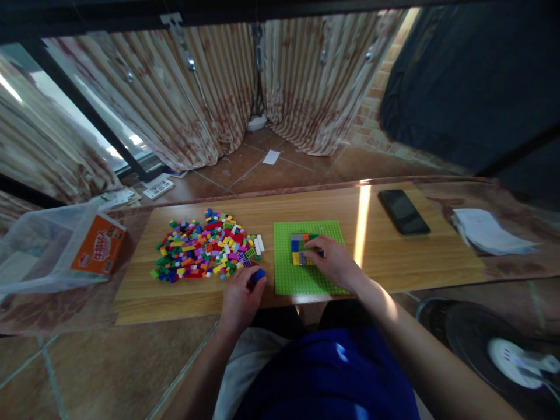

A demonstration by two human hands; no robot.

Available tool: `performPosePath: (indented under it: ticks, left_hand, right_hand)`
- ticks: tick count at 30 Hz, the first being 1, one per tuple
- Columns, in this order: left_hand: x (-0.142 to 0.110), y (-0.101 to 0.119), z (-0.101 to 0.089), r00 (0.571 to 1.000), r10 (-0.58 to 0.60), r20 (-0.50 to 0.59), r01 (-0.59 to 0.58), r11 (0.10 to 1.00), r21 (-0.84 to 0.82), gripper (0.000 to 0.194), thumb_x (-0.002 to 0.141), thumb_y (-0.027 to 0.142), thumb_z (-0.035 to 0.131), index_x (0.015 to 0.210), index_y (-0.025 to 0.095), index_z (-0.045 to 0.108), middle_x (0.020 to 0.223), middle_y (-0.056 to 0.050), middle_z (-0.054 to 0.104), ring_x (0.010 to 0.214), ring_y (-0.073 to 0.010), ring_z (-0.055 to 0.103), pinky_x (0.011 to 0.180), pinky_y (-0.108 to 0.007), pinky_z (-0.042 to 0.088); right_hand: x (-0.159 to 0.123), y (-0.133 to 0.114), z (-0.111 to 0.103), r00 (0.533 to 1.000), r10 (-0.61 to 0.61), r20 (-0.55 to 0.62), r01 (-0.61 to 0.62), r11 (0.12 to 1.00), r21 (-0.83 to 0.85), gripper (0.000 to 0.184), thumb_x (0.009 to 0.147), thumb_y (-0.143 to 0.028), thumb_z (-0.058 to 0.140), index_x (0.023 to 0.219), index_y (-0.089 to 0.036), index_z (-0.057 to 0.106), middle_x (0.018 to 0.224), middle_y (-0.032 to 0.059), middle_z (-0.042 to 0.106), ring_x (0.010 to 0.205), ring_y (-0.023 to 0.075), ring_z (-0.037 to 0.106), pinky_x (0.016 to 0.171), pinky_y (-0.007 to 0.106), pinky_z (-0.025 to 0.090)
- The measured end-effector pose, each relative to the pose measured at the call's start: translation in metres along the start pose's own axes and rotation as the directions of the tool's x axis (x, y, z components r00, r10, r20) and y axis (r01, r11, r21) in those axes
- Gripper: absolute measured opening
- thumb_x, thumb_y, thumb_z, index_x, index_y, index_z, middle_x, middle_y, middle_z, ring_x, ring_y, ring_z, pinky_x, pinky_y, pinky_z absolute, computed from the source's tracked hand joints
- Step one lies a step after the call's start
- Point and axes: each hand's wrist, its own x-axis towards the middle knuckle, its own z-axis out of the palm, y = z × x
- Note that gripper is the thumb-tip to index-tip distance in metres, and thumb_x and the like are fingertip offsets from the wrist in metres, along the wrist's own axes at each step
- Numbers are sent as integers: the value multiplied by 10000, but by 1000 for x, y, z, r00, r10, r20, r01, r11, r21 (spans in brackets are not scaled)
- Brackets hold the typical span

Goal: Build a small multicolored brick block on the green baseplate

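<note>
A bright green baseplate lies on the wooden board, with a small block of blue, yellow, grey, orange and green bricks built on it. My right hand reaches over that build, fingers bent down onto its right side; whether a brick sits between the fingertips is hidden. Left of the baseplate, my left hand is closed around a blue brick that shows between thumb and fingers. Just beyond this hand spreads a loose pile of many-coloured toy bricks.
A black phone lies on the wooden board at the right, with white papers beyond it. At the left stands a clear plastic bin with an orange box. A sunlight stripe crosses the board.
</note>
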Motion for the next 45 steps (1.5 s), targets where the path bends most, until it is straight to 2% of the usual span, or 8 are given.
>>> performPosePath:
  ticks: [7, 9, 13, 15, 26, 37, 41, 45]
  left_hand:
    - [0, 1, 0, 1000, -11, 6, 11, 1000, 12, 240, 856, 322, 578, 1031, 178, 656, 991, -77, 679, 920, -210, 640, 849, -362, 521]
    - [1, 1, 0, 1000, -8, 5, 8, 1000, 16, 239, 857, 322, 576, 1030, 179, 656, 987, -76, 679, 916, -208, 641, 846, -359, 523]
    - [1, 2, 0, 1000, 0, -1, 0, 1000, 31, 231, 854, 321, 576, 1017, 181, 661, 969, -72, 681, 899, -208, 645, 835, -360, 527]
    - [1, 2, 0, 1000, 5, -4, -5, 999, 35, 226, 850, 322, 580, 1009, 185, 664, 961, -69, 684, 889, -207, 647, 830, -361, 529]
    - [1, 2, 0, 1000, 19, -13, -19, 1000, 16, 223, 846, 316, 580, 1012, 188, 657, 963, -69, 680, 902, -209, 644, 842, -364, 530]
    - [3, 1, 2, 1000, 23, 5, -22, 999, -34, 222, 854, 327, 566, 1004, 195, 661, 974, -72, 692, 912, -211, 645, 850, -379, 531]
    - [3, 9, -2, 999, 53, 6, -52, 998, -22, 218, 859, 284, 553, 1023, 197, 668, 989, -72, 688, 934, -206, 642, 868, -379, 530]
    - [1, 22, -2, 997, 74, 28, -73, 997, -29, 224, 878, 256, 529, 1048, 207, 666, 998, -65, 683, 941, -195, 646, 865, -359, 533]
  right_hand:
    - [6, 1, 3, 1000, 21, 15, -21, 1000, 14, 58, 777, -254, 709, 732, -219, 718, 830, 25, 638, 793, 175, 583, 713, 292, 416]
    - [7, 2, 5, 1000, 22, 3, -22, 1000, 16, 31, 757, -248, 727, 754, -218, 721, 833, 21, 638, 790, 175, 578, 709, 291, 414]
    - [7, 6, 6, 1000, 18, 10, -18, 1000, 22, 172, 742, -233, 740, 915, -229, 739, 895, 25, 650, 789, 172, 579, 710, 293, 422]
    - [7, 6, 5, 1000, 2, 31, -2, 1000, 20, 180, 757, -240, 730, 936, -240, 746, 912, 29, 654, 800, 174, 583, 721, 297, 426]
    - [9, 5, 6, 998, -7, 58, 8, 1000, -1, 99, 772, -249, 725, 864, -235, 760, 903, 39, 663, 872, 197, 591, 788, 313, 426]
    - [9, 5, 4, 992, -92, 88, 93, 996, -6, 67, 802, -238, 689, 826, -208, 744, 838, 44, 647, 861, 194, 578, 814, 319, 421]
    - [6, 6, 3, 991, -132, 36, 131, 990, 43, 86, 801, -254, 693, 860, -213, 742, 851, 40, 651, 859, 191, 591, 814, 323, 442]
    - [-7, 4, -3, 978, -87, -188, 115, 984, 139, 182, 886, -265, 581, 989, -202, 716, 927, 65, 670, 878, 190, 610, 820, 336, 472]
